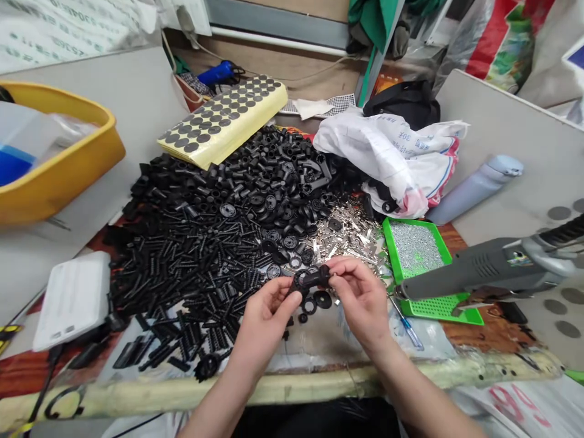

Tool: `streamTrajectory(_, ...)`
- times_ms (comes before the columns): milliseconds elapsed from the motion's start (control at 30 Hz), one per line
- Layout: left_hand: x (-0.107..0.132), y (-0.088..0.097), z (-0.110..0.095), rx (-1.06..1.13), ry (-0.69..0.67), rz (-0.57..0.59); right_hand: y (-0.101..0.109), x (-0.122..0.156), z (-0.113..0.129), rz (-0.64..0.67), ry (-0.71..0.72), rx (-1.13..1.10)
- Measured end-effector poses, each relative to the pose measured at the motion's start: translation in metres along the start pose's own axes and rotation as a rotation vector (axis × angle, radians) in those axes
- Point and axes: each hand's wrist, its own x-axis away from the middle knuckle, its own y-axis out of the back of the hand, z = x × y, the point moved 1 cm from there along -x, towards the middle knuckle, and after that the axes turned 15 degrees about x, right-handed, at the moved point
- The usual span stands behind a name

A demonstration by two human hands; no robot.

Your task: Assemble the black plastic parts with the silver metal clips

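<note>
A small black plastic part (311,279), round at one end, is pinched between both my hands just above the table's near edge. My left hand (266,310) grips its left end with thumb and fingers closed. My right hand (360,296) closes on its right end. A few loose black rings (322,299) lie right beneath it. A big heap of black plastic pieces (219,219) spreads behind and to the left, with a patch of shiny metal bits (351,234) just behind my right hand.
A grey power screwdriver (488,271) hangs over a green tray of tiny screws (413,246) at right. A yellow tub (59,164) and white box (73,298) sit left. Yellow sheets of black pads (223,118), a white bag (392,152) and a bottle (474,188) lie behind.
</note>
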Motion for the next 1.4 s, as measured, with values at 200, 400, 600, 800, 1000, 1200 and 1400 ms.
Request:
streamTrajectory(200,0.005,-0.006,-0.004,0.109,0.108,0.084,-0.003,0.003,-0.004,0.042,-0.027,0.026)
streamTrajectory(400,0.008,-0.012,-0.001,0.13,0.123,-0.001,-0.003,0.005,-0.004,0.027,0.184,0.241)
streamTrajectory(600,0.007,-0.016,0.006,0.147,0.122,-0.028,-0.004,0.003,-0.006,0.053,0.339,0.436)
streamTrajectory(800,0.005,-0.017,0.018,-0.003,-0.087,-0.074,-0.01,0.006,-0.007,0.004,0.301,0.443)
streamTrajectory(1000,0.007,-0.022,0.025,-0.15,-0.195,-0.118,-0.013,0.01,-0.015,-0.07,0.094,0.386)
streamTrajectory(1200,0.004,-0.021,0.031,-0.231,-0.198,-0.143,-0.014,0.009,-0.019,-0.096,0.151,0.409)
streamTrajectory(1400,0.0,-0.018,0.038,-0.238,-0.194,-0.14,-0.015,0.01,-0.021,-0.135,0.254,0.515)
